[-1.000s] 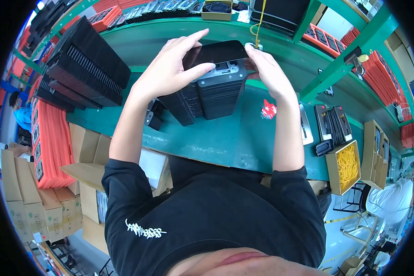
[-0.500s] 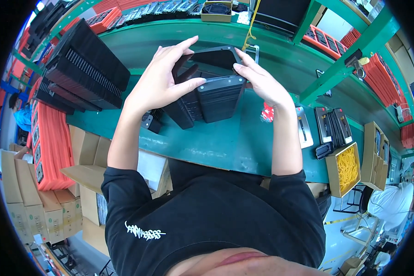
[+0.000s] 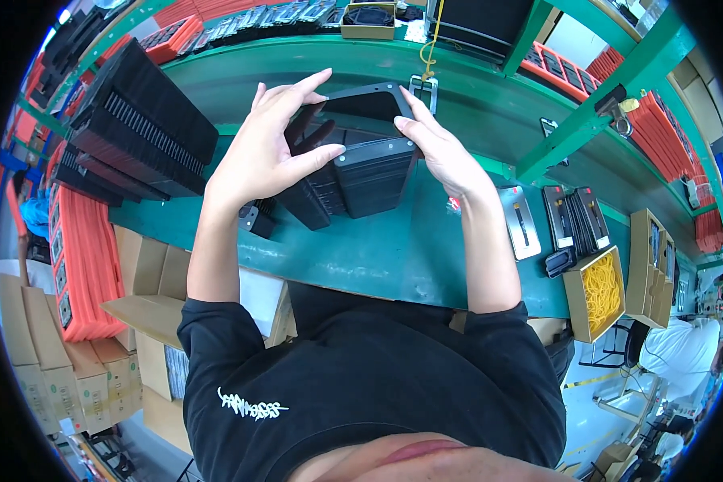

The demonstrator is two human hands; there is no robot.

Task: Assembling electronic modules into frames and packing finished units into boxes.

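Note:
A tall stack of black rectangular plates [image 3: 371,186] stands on the green bench, with a glossy black framed panel [image 3: 369,102] on top that mirrors fingers. My left hand [image 3: 269,145] is spread wide along the panel's left side, its thumb touching the near-left corner and its fingertips by the far-left corner. At the right edge, my right hand [image 3: 442,149] grips the panel's rim, thumb on the upper face and fingers along the side. Close against the stack's left stands another row of black plates [image 3: 307,202]. The right hand's far fingertips are partly hidden.
Tall black stacks [image 3: 149,120] and red-orange trays [image 3: 88,265] stand to the left. A silver plate [image 3: 522,225], several black packages [image 3: 574,217] and a box of yellow cords [image 3: 602,293] lie to the right. A green post [image 3: 570,136] rises at the far right.
My hands and the stack appear slightly further left and lower, along with the whole bench. Both hands keep nearly the same hold on the stack's top. The red-and-white packet is now mostly behind my right wrist.

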